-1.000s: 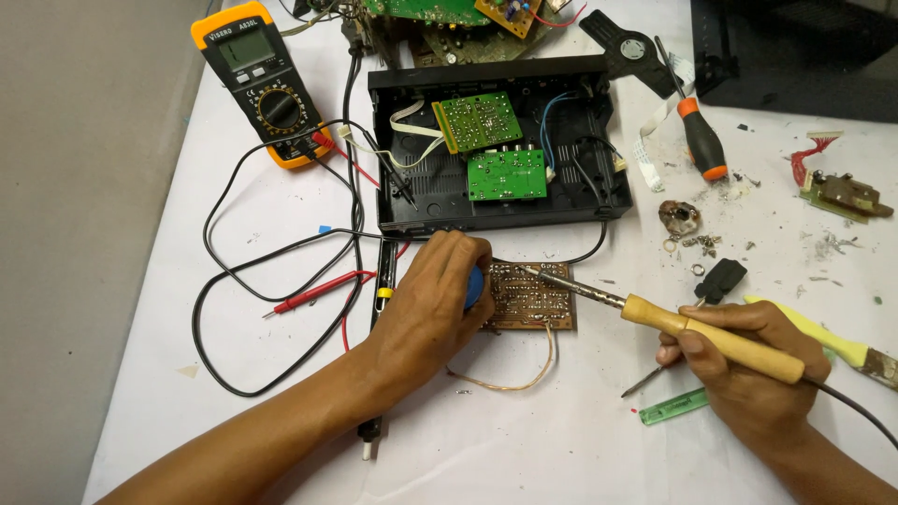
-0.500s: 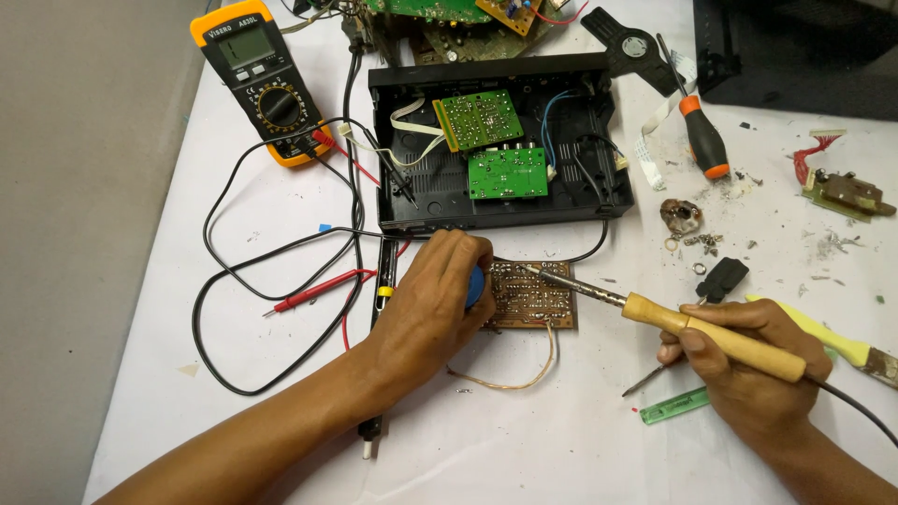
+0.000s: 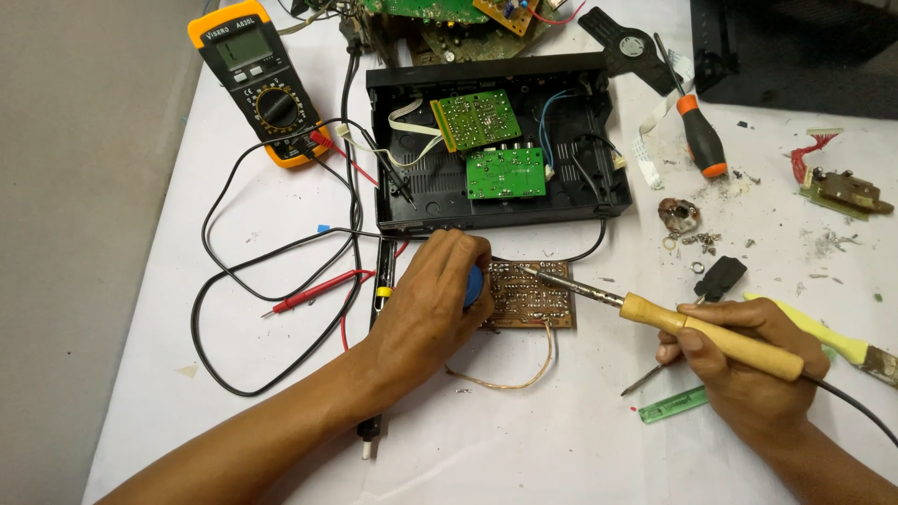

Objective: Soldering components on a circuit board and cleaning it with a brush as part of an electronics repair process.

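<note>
Nothing has shifted since the frames 1 and 0.5 seconds ago: both hands keep the same pose. The left hand (image 3: 430, 299) is curled down over a small blue object (image 3: 474, 286) at the left edge of the brown circuit board (image 3: 528, 295), which lies flat on the white table (image 3: 580, 430) just in front of the open black case (image 3: 496, 159). The right hand (image 3: 739, 360) grips the wooden handle of the soldering iron (image 3: 655, 313), its metal tip resting on the board's upper edge. The case holds 2 green boards (image 3: 491, 145). A yellow multimeter (image 3: 257, 79) sits at top left, a screwdriver (image 3: 697, 136) to the right, a thin wire loop (image 3: 510, 374) below the board
</note>
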